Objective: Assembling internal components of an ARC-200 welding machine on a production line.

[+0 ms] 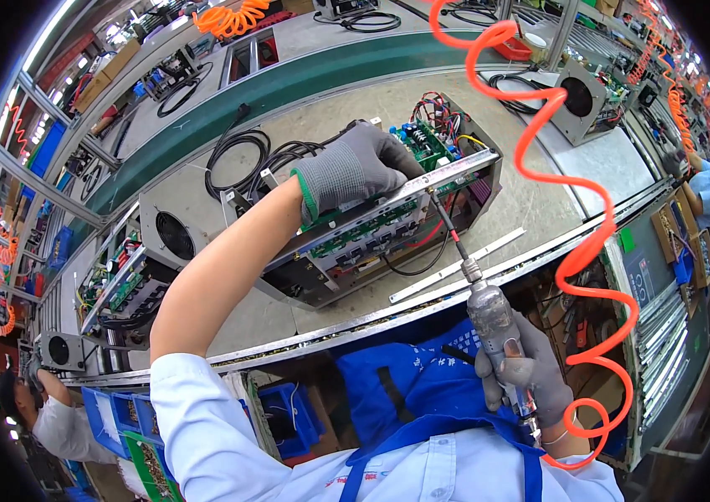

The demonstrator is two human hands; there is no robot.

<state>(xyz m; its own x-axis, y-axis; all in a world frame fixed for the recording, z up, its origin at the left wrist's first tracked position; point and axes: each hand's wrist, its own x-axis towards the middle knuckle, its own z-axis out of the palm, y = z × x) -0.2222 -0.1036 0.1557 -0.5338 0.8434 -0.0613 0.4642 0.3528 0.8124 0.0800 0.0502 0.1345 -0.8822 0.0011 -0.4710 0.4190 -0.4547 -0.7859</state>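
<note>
Over the bench (pixel 530 211), an orange hose (pixel 591 246) coils beside the right hand (pixel 539 368).

A scuffed grey near surface (pixel 530 205) adjoins the near side of the green strip (pixel 263 96); a grey far surface (pixel 321 46) borders its opposite side. Metal framing (pixel 49 186) stands left of the strip. A bright strip light (pixel 47 35) shows beyond the strip's left end.

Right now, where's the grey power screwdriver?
In the head view, right of centre: the grey power screwdriver is in the right hand, its bit angled up-left to the metal rail of the open chassis.
</note>
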